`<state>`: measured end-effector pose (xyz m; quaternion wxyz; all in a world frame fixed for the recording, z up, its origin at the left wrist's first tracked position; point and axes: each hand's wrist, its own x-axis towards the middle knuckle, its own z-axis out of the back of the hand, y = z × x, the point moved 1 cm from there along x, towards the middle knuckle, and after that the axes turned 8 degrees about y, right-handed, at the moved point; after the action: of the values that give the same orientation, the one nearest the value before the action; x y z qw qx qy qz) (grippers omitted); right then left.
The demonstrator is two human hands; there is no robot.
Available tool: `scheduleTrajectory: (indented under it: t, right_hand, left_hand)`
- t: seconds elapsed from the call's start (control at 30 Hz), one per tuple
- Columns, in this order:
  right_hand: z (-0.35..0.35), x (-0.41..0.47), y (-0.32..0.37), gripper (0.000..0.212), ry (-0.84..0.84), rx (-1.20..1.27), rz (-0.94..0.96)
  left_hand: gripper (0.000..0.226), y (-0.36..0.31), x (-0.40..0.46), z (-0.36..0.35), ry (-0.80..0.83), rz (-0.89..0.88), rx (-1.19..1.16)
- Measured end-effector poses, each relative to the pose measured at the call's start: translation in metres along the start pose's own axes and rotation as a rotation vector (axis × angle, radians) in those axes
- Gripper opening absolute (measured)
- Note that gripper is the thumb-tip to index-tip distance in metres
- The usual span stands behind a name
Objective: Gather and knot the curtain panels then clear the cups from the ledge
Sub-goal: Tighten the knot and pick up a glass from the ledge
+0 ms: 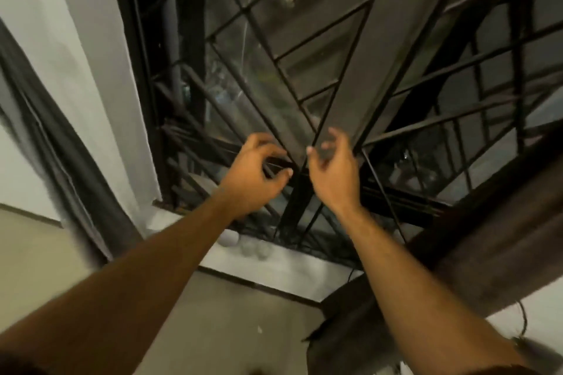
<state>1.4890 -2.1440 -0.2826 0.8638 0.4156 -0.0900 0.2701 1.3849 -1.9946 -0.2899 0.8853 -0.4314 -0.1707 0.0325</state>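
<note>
Both arms reach up toward the window grille (pixel 304 76), a black metal lattice of diagonal and vertical bars over dark glass. The left hand (pixel 256 173) is raised in front of the grille's lower bars, fingers (pixel 275 175) loosely curled and apart, gripping nothing that can be seen; whether they touch a bar is unclear because of motion blur. The right hand (pixel 333 167) is just beside it, fingers spread and relaxed, thumb apart from the rest, holding nothing, in front of the central vertical bar.

The left curtain panel (pixel 70 161), dark grey, hangs bunched along the white wall at the left edge, well apart from both hands. The right curtain panel (pixel 487 253), brownish-grey, crosses the lower right corner in a thick gathered band; its lower end hangs near the right forearm.

The ledge (pixel 283 268) is white and runs under the grille. The cups (pixel 254 248), small, pale and blurred, sit together on it just below the left forearm; their count is unclear.
</note>
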Motion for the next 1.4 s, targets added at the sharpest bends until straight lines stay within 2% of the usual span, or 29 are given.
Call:
scheduleTrajectory:
  t: [0.13,0.23,0.37,0.57,0.67,0.77,0.97,1.2,1.4]
  right_hand:
    - [-0.074,-0.044,-0.061,0.055,0.215,0.011,-0.209]
    - [-0.122,-0.068,-0.106,0.049,0.347,-0.018,-0.265]
    - [-0.189,-0.093,-0.182,0.040,0.449,-0.137,-0.375]
    - [-0.285,-0.114,-0.298,0.051,0.501,-0.165,-0.549]
    - [-0.324,-0.117,-0.347,0.061,0.573,-0.143,-0.616]
    - [-0.359,-0.118,-0.384,0.073,0.572,-0.115,-0.648]
    - [-0.409,-0.117,-0.424,0.098,0.619,-0.153,-0.660]
    - [-0.417,-0.122,-0.434,0.089,0.541,-0.181,-0.597]
    - [-0.390,-0.140,-0.416,0.083,0.575,-0.185,-0.565]
  left_hand:
    - [0.033,0.069,-0.033,-0.036,0.087,0.194,-0.035]
    - [0.030,0.106,-0.048,-0.067,0.126,0.276,-0.065]
    - [0.042,0.158,-0.064,-0.124,0.158,0.469,-0.164]
    - [0.060,0.248,-0.081,-0.217,0.279,0.739,-0.218]
    - [0.059,0.292,-0.084,-0.256,0.273,0.826,-0.245]
    - [0.056,0.332,-0.088,-0.292,0.233,0.932,-0.310]
    - [0.060,0.373,-0.091,-0.324,0.167,1.056,-0.358]
    - [0.062,0.386,-0.090,-0.334,0.143,1.093,-0.284]
    - [0.062,0.365,-0.108,-0.325,0.120,1.086,-0.252]
